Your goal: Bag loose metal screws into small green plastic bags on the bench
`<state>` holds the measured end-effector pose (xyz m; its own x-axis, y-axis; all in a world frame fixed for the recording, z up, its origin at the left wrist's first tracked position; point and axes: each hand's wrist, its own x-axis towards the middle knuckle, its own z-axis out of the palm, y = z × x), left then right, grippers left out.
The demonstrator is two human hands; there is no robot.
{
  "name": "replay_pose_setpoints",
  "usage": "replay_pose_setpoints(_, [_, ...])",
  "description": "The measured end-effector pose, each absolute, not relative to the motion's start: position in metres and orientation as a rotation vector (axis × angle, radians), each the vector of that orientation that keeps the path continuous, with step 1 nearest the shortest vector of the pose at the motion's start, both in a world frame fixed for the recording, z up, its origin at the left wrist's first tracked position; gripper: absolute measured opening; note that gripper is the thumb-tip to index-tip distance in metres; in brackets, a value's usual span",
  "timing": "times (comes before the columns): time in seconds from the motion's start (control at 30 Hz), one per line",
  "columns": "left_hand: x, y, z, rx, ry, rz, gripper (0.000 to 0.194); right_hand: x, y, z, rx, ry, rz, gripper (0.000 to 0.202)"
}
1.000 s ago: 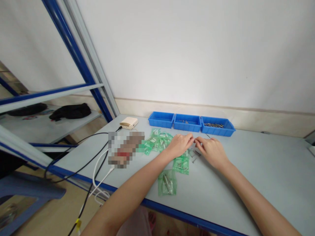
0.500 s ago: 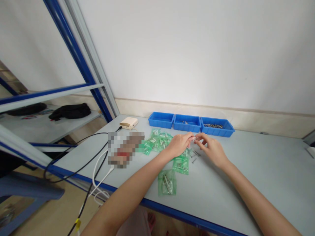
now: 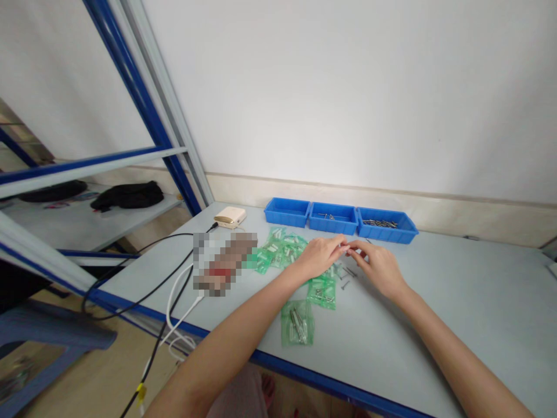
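Note:
Above the grey table, my left hand (image 3: 324, 256) and my right hand (image 3: 379, 268) meet with their fingertips close together. Both pinch at something too small and too covered by the fingers to make out. Just under them lie a few loose screws (image 3: 349, 271). Beneath and left of my left hand spreads a heap of green plastic bags (image 3: 289, 248) with pale plugs and metal pieces in them. A green bag of screws (image 3: 322, 292) is near my left wrist, and another green bag (image 3: 297, 326) with screws and pale pieces lies closer to the front edge.
Along the wall stand a left blue bin (image 3: 286, 218), a middle blue bin (image 3: 333, 225) with a few screws, and a right blue bin (image 3: 389, 233) with many. A cream-coloured device (image 3: 231, 217), a pixelated object (image 3: 228, 264) and black and white cables occupy the left side.
My fingertips have drawn closer together, covering the pale bit that showed between them. The camera view has shifted slightly; bags and bins lie as before.

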<state>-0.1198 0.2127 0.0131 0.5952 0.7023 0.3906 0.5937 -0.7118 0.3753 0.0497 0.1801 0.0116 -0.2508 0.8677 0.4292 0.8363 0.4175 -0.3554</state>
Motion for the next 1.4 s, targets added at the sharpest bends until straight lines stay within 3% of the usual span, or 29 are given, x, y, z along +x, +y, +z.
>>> replay_pose_setpoints(0.73, [-0.1193, 0.2124, 0.012, 2.704, 1.111, 0.779, 0.034, 0.0518, 0.1824, 0.0087, -1.376, -2.073, 0.149, 0.022])
replay_pose_setpoints(1.4, [-0.1195, 0.2106, 0.0124, 2.606, 1.103, 0.778, 0.029, 0.0523, 0.1815, 0.0124, -1.401, -2.097, 0.187, 0.03])
